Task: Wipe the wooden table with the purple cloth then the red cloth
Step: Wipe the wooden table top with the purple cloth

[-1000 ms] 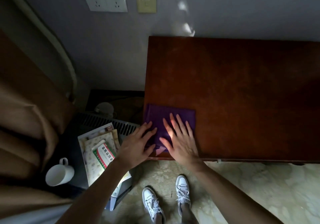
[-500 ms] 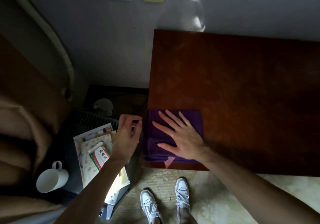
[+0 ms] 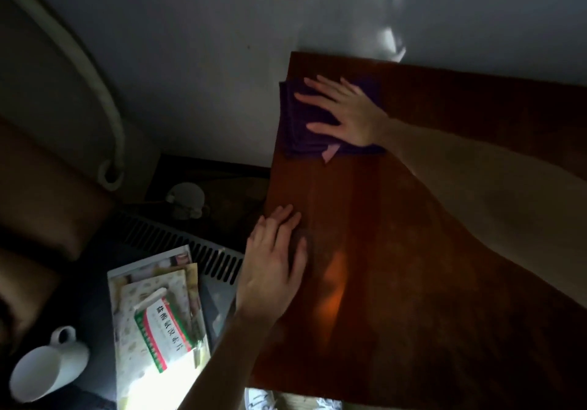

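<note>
A white mug (image 3: 44, 371) sits at the near left, beside a stack of papers (image 3: 158, 314). The left hand (image 3: 273, 266) rests flat, fingers straight, on the wooden table (image 3: 444, 250) near its left edge. Farther off, the right hand (image 3: 346, 112) presses the purple cloth (image 3: 298, 123) with spread fingers at the table's far-left corner.

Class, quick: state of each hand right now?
Left hand: open, flat on the wooden table.
Right hand: open, pressing the purple cloth.

wooden table (image 3: 444, 250) bare right of purple cloth (image 3: 305, 130); wall (image 3: 222, 76) behind.
</note>
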### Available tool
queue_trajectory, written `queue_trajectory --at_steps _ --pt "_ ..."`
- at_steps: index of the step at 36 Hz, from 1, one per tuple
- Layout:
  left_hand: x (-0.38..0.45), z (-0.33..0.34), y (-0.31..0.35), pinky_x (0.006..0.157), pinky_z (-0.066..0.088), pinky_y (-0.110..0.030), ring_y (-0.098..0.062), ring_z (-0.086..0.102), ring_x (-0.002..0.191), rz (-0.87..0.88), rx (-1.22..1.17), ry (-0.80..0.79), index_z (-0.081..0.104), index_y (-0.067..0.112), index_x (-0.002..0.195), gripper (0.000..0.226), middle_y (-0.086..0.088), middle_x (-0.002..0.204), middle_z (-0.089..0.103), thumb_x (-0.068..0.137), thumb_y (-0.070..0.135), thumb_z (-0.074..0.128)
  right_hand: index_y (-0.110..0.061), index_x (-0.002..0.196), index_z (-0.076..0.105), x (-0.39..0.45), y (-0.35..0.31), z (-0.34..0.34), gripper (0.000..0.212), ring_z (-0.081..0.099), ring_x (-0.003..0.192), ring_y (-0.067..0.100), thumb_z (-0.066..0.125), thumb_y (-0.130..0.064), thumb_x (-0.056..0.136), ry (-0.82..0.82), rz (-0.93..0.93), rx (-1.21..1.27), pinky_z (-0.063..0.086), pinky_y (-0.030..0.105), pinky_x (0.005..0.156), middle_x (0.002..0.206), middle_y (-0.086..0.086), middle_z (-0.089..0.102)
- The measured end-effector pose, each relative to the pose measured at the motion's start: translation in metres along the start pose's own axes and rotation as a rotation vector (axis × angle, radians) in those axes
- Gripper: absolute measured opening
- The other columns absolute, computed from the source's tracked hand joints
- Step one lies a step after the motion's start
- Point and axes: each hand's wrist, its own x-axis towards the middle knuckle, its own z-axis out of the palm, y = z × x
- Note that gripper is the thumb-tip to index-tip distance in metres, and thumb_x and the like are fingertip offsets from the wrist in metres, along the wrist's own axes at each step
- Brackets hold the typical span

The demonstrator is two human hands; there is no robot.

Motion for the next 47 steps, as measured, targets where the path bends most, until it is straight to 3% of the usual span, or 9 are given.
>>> queue_trajectory --at_steps 10,16,22,26,31,37,41,47 --pt "0.005 0.009 -0.006 0.112 0.039 -0.051 -0.023 0.045 0.14 -0.012 0.097 -0.019 0.055 0.01 0.138 0.042 -0.005 0.145 0.052 0.103 0.029 0.042 -0.046 0.161 0.021 0.046 0.032 -0.01 0.071 0.007 0.16 0.017 0.029 -0.077 0.098 0.055 0.223 0.063 -0.002 0.047 0.128 0.173 -0.004 0.012" --pt "0.008 0.006 -0.002 0.115 0.035 -0.046 -0.022 0.043 0.139 -0.001 0.113 -0.018 0.054 0.009 0.138 0.05 -0.007 0.142 0.051 0.1 0.04 0.045 -0.041 0.163 0.016 0.018 0.008 0.0 0.073 0.002 0.16 0.018 0.023 -0.076 0.099 0.122 0.419 0.088 -0.002 0.048 0.128 0.174 -0.002 0.005" --pt "0.006 0.003 0.002 0.111 0.038 -0.047 -0.027 0.05 0.132 0.026 0.106 -0.007 0.054 0.009 0.137 0.053 -0.009 0.138 0.053 0.099 0.044 0.044 -0.042 0.163 0.01 -0.067 -0.036 0.019 0.073 -0.001 0.16 0.017 0.022 -0.075 0.1 0.109 0.515 0.068 -0.001 0.046 0.128 0.174 -0.004 0.001" --pt "0.007 -0.003 0.003 0.1 0.045 -0.045 -0.027 0.056 0.125 0.129 0.078 0.014 0.054 0.01 0.135 0.047 -0.007 0.134 0.056 0.102 0.042 0.044 -0.041 0.163 0.01 -0.138 -0.075 0.035 0.071 -0.001 0.16 0.018 0.021 -0.073 0.1 0.135 0.536 0.047 0.001 0.047 0.128 0.174 -0.004 0.003" --pt "-0.01 -0.004 0.007 0.096 0.047 -0.046 -0.028 0.058 0.12 0.209 0.09 -0.004 0.056 0.011 0.132 0.043 -0.007 0.134 0.055 0.102 0.04 0.045 -0.034 0.163 0.02 -0.249 -0.153 0.065 0.078 0.008 0.16 0.023 0.022 -0.072 0.095 0.181 0.555 0.013 0.012 0.051 0.127 0.173 0.001 0.012" --pt "-0.015 -0.003 0.013 0.101 0.043 -0.046 -0.028 0.055 0.121 0.145 0.136 -0.121 0.054 0.015 0.135 0.051 -0.007 0.135 0.053 0.096 0.046 0.043 -0.035 0.164 0.017 -0.337 -0.203 0.075 0.075 0.004 0.161 0.018 0.025 -0.073 0.099 0.125 0.412 -0.032 0.015 0.051 0.127 0.174 -0.002 0.007" --pt "-0.025 0.001 0.019 0.106 0.036 -0.038 -0.022 0.049 0.125 0.09 0.109 -0.129 0.048 0.017 0.142 0.057 -0.004 0.138 0.051 0.095 0.049 0.043 -0.04 0.163 0.017 -0.336 -0.162 0.057 0.073 -0.002 0.16 0.013 0.037 -0.07 0.1 0.041 0.193 -0.009 0.007 0.047 0.129 0.174 -0.007 0.002" --pt "-0.029 0.008 0.025 0.119 0.028 -0.042 -0.02 0.037 0.144 0.227 0.183 -0.223 0.048 0.018 0.146 0.055 -0.004 0.149 0.047 0.099 0.047 0.042 -0.038 0.163 0.022 -0.291 -0.077 0.036 0.069 -0.001 0.16 0.013 0.046 -0.062 0.103 -0.024 0.017 -0.025 0.007 0.049 0.129 0.174 -0.008 0.004"
